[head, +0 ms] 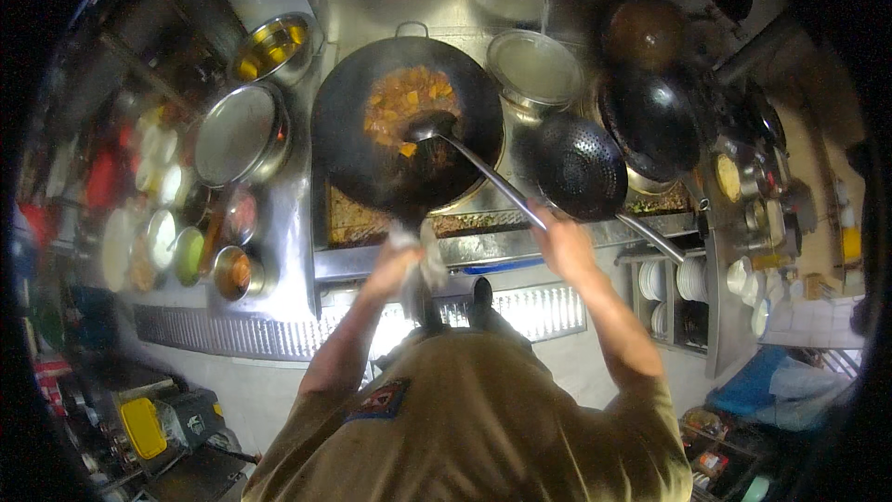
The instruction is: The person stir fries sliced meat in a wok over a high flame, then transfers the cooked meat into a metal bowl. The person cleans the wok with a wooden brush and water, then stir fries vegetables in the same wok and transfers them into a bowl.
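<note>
A large dark wok (341, 111) rests over the range, holding diced orange food (411, 94) in a brownish sauce. Around its near handle, with a pale cloth (433, 254) between, my left hand (397, 261) is closed. The long metal handle of a wok ladle (488, 171) is gripped in my right hand (563, 244), and the ladle's bowl lies in the wok at the near edge of the food. Just beyond my right hand is a black perforated strainer (582, 167), its handle pointing towards the lower right.
A metal pot with a round mesh or lid (535, 68) stands right of the wok, near a second dark wok (651, 122). On the left are a covered pot (237, 134), a metal bowl of yellow liquid (272, 49) and several small food containers. Stacked plates (691, 280) fill a shelf at right.
</note>
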A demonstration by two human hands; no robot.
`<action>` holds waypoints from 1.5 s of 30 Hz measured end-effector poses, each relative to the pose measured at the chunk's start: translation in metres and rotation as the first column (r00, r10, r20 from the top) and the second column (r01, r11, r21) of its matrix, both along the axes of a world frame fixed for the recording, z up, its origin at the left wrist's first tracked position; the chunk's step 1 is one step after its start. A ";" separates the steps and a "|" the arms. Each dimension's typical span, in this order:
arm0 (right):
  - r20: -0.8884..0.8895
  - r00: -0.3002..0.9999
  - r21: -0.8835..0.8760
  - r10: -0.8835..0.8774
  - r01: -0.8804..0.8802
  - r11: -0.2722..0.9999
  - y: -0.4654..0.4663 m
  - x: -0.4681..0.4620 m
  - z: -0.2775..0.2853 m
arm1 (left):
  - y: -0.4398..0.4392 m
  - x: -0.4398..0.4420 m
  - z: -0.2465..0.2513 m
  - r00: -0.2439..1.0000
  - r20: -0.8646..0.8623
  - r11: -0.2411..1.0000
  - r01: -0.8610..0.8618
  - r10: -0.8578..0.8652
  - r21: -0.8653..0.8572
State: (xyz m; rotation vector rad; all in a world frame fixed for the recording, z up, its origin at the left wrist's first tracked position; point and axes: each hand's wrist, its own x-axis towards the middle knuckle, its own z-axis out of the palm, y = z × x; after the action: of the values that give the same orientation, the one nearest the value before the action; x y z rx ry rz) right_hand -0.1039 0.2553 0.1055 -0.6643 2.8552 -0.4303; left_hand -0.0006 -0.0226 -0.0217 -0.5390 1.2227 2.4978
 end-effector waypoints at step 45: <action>0.623 0.464 -0.433 0.630 0.875 -0.215 0.115 0.131 0.081 | 0.146 0.006 0.157 0.974 -0.068 0.933 0.184 -0.215 -0.310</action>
State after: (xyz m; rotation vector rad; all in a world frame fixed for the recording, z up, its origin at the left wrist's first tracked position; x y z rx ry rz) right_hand 0.0275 0.3705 0.1864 0.1828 0.6642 -2.4058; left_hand 0.0055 0.1232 0.1357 -0.3402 1.6266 2.2045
